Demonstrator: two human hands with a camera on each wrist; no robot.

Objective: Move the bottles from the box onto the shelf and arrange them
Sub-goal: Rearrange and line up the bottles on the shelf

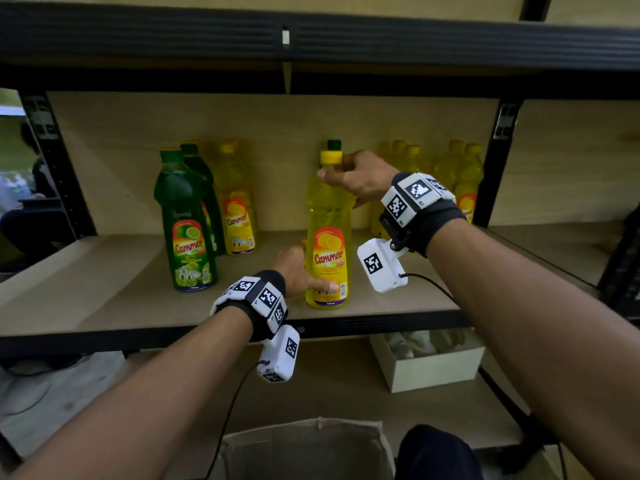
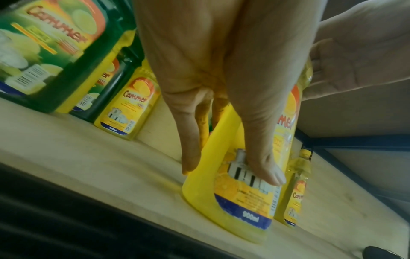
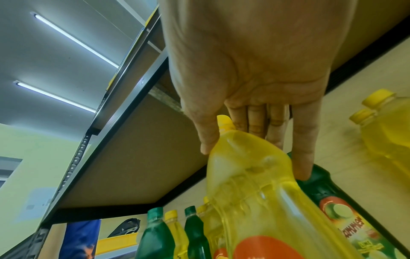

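Observation:
A yellow lemon bottle (image 1: 329, 244) stands upright near the front of the wooden shelf (image 1: 104, 289). My left hand (image 1: 311, 268) grips its lower body, thumb on the front label (image 2: 272, 175), fingers round the back. My right hand (image 1: 337, 168) holds it at the neck, just under the yellow cap; in the right wrist view the thumb and fingers (image 3: 303, 166) wrap the bottle's (image 3: 255, 192) shoulder. Right behind it stands a green bottle (image 3: 328, 192), of which only the cap (image 1: 334, 144) shows in the head view.
Two green bottles (image 1: 187, 223) and a yellow one (image 1: 237, 209) stand at the shelf's left. Several yellow bottles (image 1: 460, 174) crowd the back right. A cardboard box (image 1: 304, 445) sits below me, and a white box (image 1: 429, 362) lies on the lower shelf. An upper shelf beam (image 1: 311, 39) hangs overhead.

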